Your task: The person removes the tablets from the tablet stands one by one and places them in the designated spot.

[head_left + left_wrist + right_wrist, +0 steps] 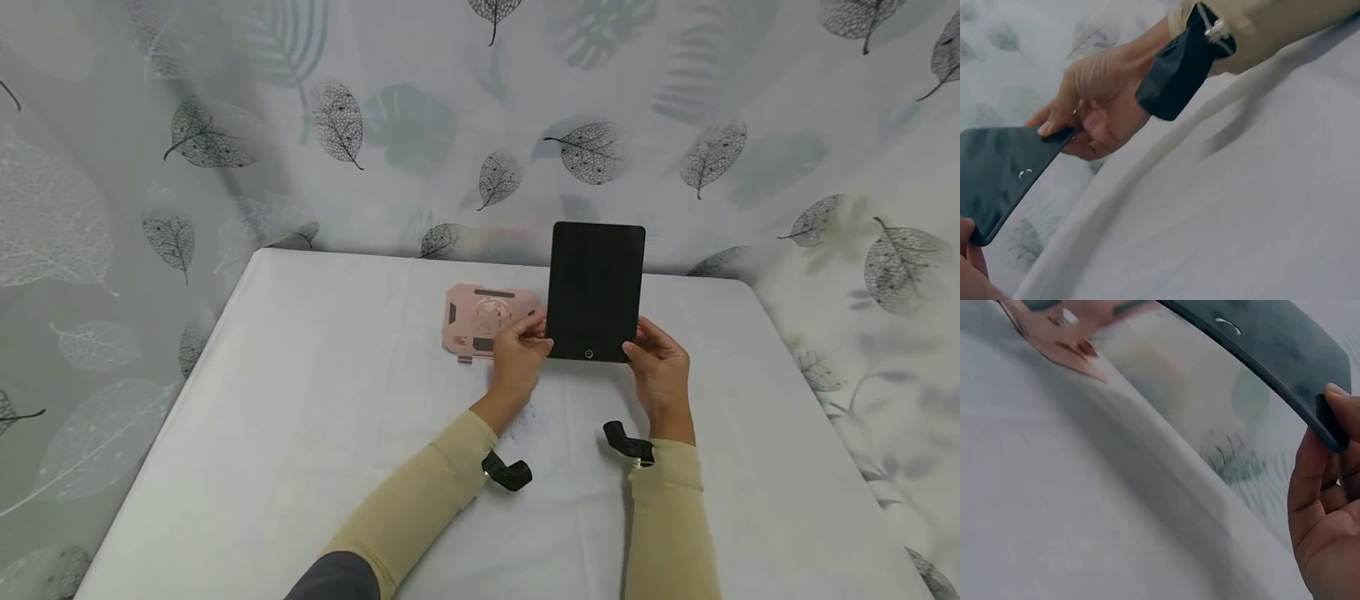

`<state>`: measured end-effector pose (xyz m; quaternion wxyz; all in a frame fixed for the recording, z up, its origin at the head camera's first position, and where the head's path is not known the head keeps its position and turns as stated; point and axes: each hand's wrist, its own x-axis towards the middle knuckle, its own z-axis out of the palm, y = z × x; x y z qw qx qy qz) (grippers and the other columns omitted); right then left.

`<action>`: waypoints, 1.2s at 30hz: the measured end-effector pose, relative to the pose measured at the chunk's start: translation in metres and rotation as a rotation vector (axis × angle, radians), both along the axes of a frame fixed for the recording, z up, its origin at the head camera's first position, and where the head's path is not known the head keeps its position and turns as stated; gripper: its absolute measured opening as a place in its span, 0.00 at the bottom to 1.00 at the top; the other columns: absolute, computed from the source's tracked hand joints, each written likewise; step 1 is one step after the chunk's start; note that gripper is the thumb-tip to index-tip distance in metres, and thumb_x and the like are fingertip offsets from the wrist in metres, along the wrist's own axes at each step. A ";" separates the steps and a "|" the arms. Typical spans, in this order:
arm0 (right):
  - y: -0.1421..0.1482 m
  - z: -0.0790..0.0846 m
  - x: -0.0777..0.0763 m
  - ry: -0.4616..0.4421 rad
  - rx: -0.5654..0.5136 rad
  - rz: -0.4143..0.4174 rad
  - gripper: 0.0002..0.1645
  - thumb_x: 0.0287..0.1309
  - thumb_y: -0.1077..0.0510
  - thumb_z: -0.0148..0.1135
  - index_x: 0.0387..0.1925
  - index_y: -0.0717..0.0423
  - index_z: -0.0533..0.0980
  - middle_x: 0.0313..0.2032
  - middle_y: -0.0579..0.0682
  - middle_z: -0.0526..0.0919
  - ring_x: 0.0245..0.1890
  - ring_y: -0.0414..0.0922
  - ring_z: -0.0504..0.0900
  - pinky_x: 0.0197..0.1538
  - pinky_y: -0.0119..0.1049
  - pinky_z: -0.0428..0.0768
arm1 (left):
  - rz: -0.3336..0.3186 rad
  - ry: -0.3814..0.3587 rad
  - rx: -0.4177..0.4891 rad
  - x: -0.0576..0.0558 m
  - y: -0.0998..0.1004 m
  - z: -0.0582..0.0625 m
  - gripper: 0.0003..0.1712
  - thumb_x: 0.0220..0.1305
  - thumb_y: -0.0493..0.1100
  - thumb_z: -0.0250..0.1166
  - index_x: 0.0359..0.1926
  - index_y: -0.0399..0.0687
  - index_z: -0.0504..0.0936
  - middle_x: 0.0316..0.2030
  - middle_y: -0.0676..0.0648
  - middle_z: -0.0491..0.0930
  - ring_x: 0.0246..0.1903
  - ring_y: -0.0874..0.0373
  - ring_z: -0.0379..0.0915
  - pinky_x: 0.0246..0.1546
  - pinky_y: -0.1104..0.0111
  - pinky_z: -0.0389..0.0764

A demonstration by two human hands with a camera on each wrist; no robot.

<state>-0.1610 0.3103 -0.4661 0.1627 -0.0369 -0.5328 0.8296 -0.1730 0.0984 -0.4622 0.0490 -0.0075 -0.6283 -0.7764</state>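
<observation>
A black tablet [596,287] with a round home button is held upright above the table, its dark screen facing me. My left hand [517,362] pinches its lower left corner, thumb on the front and fingers behind. At the lower right corner my right hand [662,371] grips it the same way; in the right wrist view, the right thumb [1341,403] presses on the front near the edge. A pink tablet case [468,321] with grey patches and a round piece on its back lies behind the left hand, which partly covers it.
A white cloth covers the table [300,433], its far edge close behind the case. Leaf-patterned fabric [420,125] hangs behind and at both sides. Black wrist devices [510,473] sit on both forearms over beige sleeves.
</observation>
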 end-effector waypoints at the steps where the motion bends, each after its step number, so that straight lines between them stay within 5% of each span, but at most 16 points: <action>1: 0.006 -0.002 0.002 -0.015 -0.027 0.002 0.31 0.55 0.88 0.54 0.55 0.65 0.83 0.36 0.48 0.86 0.37 0.41 0.83 0.37 0.29 0.86 | -0.009 -0.014 -0.005 0.002 0.005 -0.002 0.25 0.58 0.22 0.67 0.57 0.41 0.85 0.46 0.40 0.83 0.43 0.60 0.78 0.44 0.76 0.83; 9: 0.033 -0.011 0.009 -0.177 -0.139 0.002 0.28 0.53 0.88 0.56 0.45 0.62 0.87 0.32 0.48 0.86 0.35 0.40 0.82 0.35 0.26 0.84 | -0.039 -0.073 -0.096 0.008 0.032 -0.019 0.27 0.58 0.24 0.66 0.59 0.42 0.84 0.46 0.43 0.82 0.45 0.61 0.77 0.46 0.74 0.84; 17: 0.048 -0.013 0.012 -0.239 -0.080 0.051 0.26 0.55 0.86 0.56 0.40 0.60 0.88 0.31 0.48 0.86 0.34 0.38 0.82 0.36 0.25 0.84 | -0.100 -0.035 -0.216 0.014 0.039 -0.016 0.34 0.54 0.21 0.65 0.64 0.34 0.78 0.49 0.39 0.80 0.47 0.55 0.79 0.47 0.75 0.84; 25: 0.050 -0.012 0.015 -0.338 -0.042 0.050 0.26 0.54 0.86 0.58 0.37 0.58 0.89 0.30 0.46 0.86 0.35 0.37 0.81 0.37 0.24 0.84 | -0.066 -0.096 -0.221 0.021 0.041 -0.021 0.33 0.53 0.20 0.65 0.62 0.33 0.80 0.48 0.37 0.81 0.46 0.54 0.80 0.48 0.74 0.83; 36: 0.050 -0.011 0.011 -0.420 0.092 0.013 0.22 0.56 0.80 0.63 0.37 0.54 0.89 0.31 0.42 0.86 0.34 0.34 0.81 0.37 0.21 0.82 | -0.087 -0.060 -0.351 0.020 0.039 -0.028 0.34 0.56 0.25 0.67 0.66 0.38 0.78 0.48 0.40 0.82 0.45 0.55 0.82 0.50 0.72 0.84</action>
